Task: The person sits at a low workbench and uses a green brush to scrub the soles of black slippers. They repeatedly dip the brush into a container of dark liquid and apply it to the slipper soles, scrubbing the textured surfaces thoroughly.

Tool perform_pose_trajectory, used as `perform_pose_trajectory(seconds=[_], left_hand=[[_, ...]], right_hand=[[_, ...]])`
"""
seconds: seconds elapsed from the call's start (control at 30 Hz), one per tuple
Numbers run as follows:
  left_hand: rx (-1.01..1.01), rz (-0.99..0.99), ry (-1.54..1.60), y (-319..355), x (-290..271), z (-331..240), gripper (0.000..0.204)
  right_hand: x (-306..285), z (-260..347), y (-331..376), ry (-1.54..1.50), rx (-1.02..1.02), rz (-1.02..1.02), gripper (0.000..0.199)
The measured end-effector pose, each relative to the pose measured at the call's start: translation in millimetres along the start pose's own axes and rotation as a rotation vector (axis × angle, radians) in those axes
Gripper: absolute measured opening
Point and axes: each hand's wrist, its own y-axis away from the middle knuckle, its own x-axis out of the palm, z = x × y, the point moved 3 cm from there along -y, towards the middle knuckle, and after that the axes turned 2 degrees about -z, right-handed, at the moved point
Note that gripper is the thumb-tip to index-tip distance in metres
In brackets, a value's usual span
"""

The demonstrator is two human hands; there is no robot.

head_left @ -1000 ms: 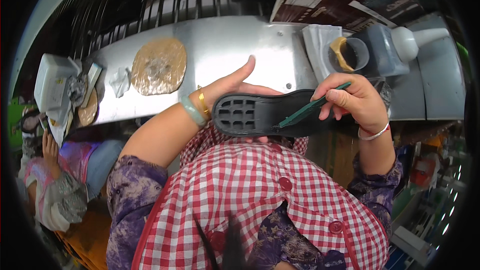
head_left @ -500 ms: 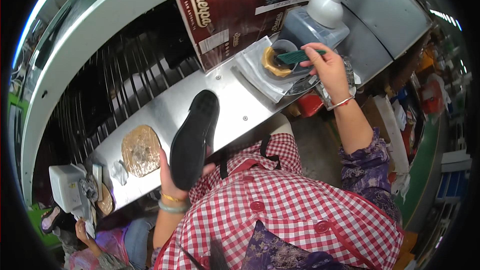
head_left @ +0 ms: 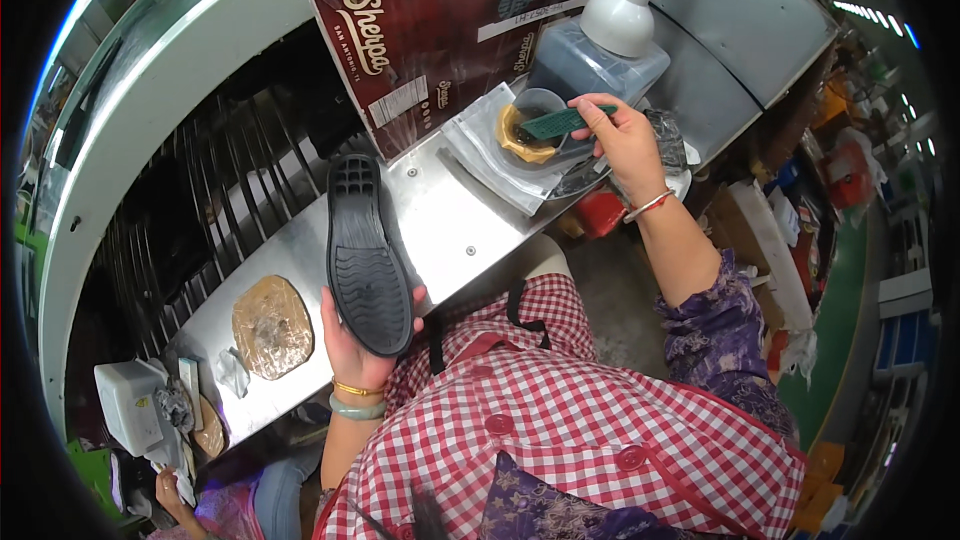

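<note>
My left hand [head_left: 352, 355] grips a black shoe sole [head_left: 368, 250] by its near end and holds it above the metal bench. The sole's ribbed face, with square recesses at the far end, is toward me. Between the fingertips of my right hand [head_left: 632, 148] is a flat green tool [head_left: 552, 124]. Its tip points into a clear cup [head_left: 545, 100] with a yellowish-brown crust and dark contents. Whether the tip touches the contents, I cannot tell. Beneath the cup lies a grey-white plastic sheet [head_left: 472, 145].
Behind the cup stand a translucent jug [head_left: 575, 65] with a white funnel-shaped top [head_left: 618, 22] and a dark red carton [head_left: 420, 40]. A plastic-covered brown pad [head_left: 272, 330] lies on the metal bench [head_left: 440, 230], left of the sole. Another person's hand [head_left: 172, 490] shows at lower left.
The sole has turned from its smoother dark face to its ribbed face and moved slightly left. My right hand keeps the green tool at the cup. The whole view has shifted a little.
</note>
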Motion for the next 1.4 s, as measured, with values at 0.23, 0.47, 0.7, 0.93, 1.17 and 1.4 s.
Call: perform_pose_trajectory(seconds=[0.23, 0.47, 0.7, 0.93, 1.17, 1.4], left_hand=[[-0.013, 0.037, 0.007, -14, 1, 7, 0.069], [-0.029, 0.234, 0.173, -12, 8, 13, 0.078], [0.057, 0.413, 0.127, -6, 32, 16, 0.083], [0.118, 0.335, -0.041, -1, 43, 20, 0.082], [0.1, 0.307, -0.087, 2, 37, 21, 0.086], [0.073, 0.294, -0.272, 8, 46, 17, 0.093]], right_hand=[[-6, -26, 7, -0.316, 0.158, -0.021, 0.026], [85, 52, 92, -0.55, 0.101, 0.206, 0.023], [129, 72, 124, -0.464, -0.139, 0.266, 0.019], [130, 79, 127, -0.365, -0.132, 0.266, 0.018], [130, 75, 127, -0.373, -0.219, 0.203, 0.016], [127, 78, 125, -0.314, -0.331, 0.13, 0.013]])
